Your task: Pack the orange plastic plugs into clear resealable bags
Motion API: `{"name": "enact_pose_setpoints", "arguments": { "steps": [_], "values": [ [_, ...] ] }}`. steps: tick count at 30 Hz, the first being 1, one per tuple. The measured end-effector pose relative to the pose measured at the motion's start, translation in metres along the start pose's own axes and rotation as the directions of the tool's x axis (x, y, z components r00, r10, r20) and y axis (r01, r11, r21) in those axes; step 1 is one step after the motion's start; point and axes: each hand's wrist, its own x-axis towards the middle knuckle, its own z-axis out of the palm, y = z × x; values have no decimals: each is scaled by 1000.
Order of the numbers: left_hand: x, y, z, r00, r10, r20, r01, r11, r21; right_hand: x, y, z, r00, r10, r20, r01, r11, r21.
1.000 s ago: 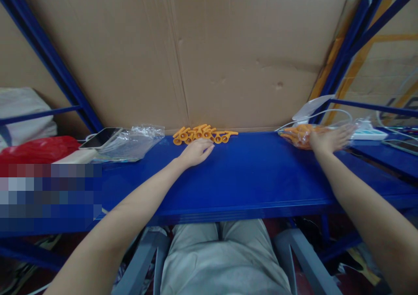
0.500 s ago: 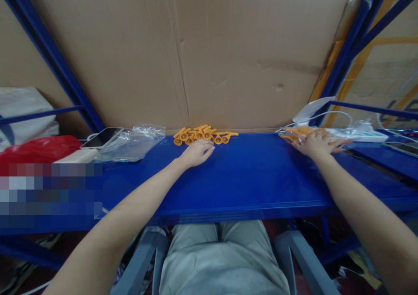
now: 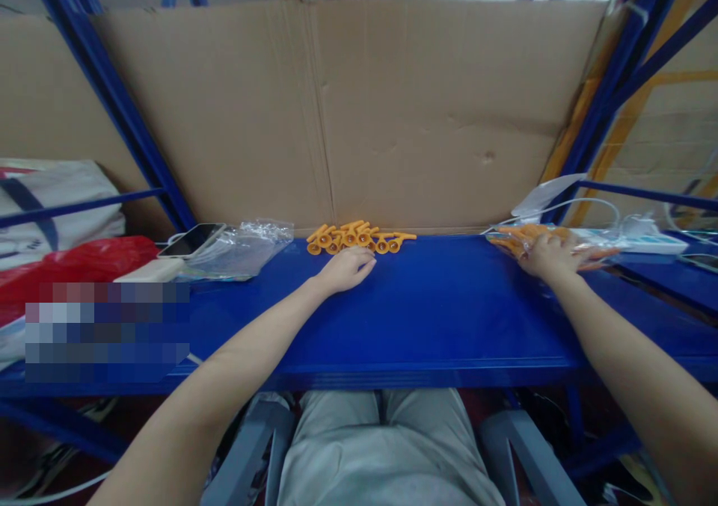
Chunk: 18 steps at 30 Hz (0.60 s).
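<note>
The bare right hand (image 3: pixel 553 258) lies over a clear plastic bag of orange pieces (image 3: pixel 508 241), grip unclear. The loosely curled left hand (image 3: pixel 345 269), hold hidden, is at orange pipe-shaped plastic pieces (image 3: pixel 351 238) on the blue metal shelf (image 3: pixel 437 308); a nudge could scatter them.

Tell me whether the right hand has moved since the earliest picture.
Yes: the right hand has shifted slightly to the left, judged against the dent in the cardboard panel.
</note>
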Motion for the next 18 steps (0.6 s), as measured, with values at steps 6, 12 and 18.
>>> {"name": "enact_pose_setpoints", "arguments": {
  "steps": [6,12,18],
  "values": [
    [0,-1,0,1000,9,8,-9,1000,10,6,9,-2,995,-86,46,87,996,-31],
    [0,-1,0,1000,6,23,-7,1000,15,8,17,3,990,-139,7,139,990,-3],
    [4,-5,-15,991,-108,82,94,983,160,10,16,9,967,-214,-141,225,972,65]
  ]
}}
